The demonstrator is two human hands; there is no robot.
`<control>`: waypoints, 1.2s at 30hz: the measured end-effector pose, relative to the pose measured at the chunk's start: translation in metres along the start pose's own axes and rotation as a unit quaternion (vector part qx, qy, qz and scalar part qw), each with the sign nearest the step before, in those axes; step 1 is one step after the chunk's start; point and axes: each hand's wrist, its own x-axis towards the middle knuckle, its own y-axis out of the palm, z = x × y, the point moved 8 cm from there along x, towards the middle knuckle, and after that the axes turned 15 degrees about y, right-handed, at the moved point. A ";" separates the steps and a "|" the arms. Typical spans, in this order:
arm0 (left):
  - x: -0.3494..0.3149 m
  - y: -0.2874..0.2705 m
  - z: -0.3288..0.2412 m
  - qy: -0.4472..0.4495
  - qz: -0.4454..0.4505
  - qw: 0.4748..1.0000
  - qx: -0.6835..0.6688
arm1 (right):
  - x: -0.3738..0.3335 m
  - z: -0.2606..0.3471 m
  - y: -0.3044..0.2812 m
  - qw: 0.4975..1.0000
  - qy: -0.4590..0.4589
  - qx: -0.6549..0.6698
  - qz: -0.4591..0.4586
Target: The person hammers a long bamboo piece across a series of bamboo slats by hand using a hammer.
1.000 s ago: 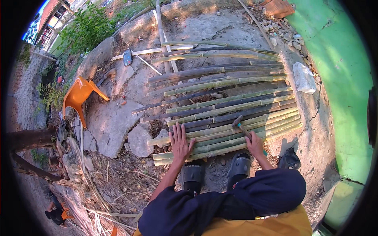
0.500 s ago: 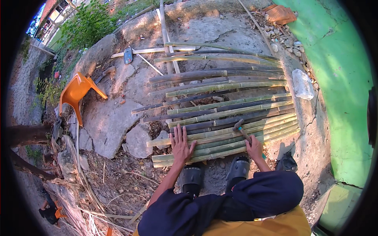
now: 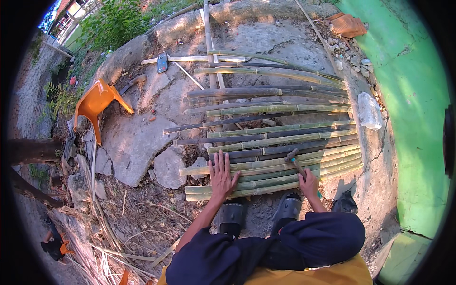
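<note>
My left hand (image 3: 221,178) lies with its fingers stretched out on the left part of the nearest bamboo strips (image 3: 266,181). In my right hand (image 3: 309,185) is the handle of a hammer (image 3: 293,156); its dark head rests on or just above the strips, which I cannot tell apart. The strips lie side by side in front of my feet, the near green ones close together. Farther off, more bamboo strips (image 3: 280,109) in green and dark tones are spread with gaps between them. Their right ends line up along a long thin piece.
An orange plastic chair (image 3: 100,105) stands at the left. A phone (image 3: 162,62) lies near pale sticks at the far left. To the right are a clear plastic bag (image 3: 370,111), a black bag (image 3: 345,203) and a green wall (image 3: 418,118). A person (image 3: 53,247) sits at lower left.
The whole view has shifted slightly, so the scene sits a little farther right. Both hands stay in nearly the same places on the strips, and the hammer is still held.
</note>
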 end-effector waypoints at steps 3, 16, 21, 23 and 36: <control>0.000 -0.001 0.000 -0.002 -0.004 1.000 0.004 | 0.001 -0.003 0.002 1.000 0.022 -0.012 0.018; 0.001 0.002 0.001 -0.010 -0.001 1.000 -0.008 | 0.000 0.002 -0.002 1.000 0.009 -0.001 0.006; 0.000 0.002 0.001 -0.011 0.001 1.000 -0.010 | 0.000 0.001 -0.001 0.999 0.021 -0.020 0.014; 0.000 0.003 0.002 -0.013 0.000 1.000 -0.011 | 0.000 0.000 -0.001 1.000 0.020 -0.016 0.017; 0.002 -0.002 0.000 -0.006 0.001 1.000 -0.014 | 0.001 -0.003 0.001 0.999 0.024 -0.018 0.022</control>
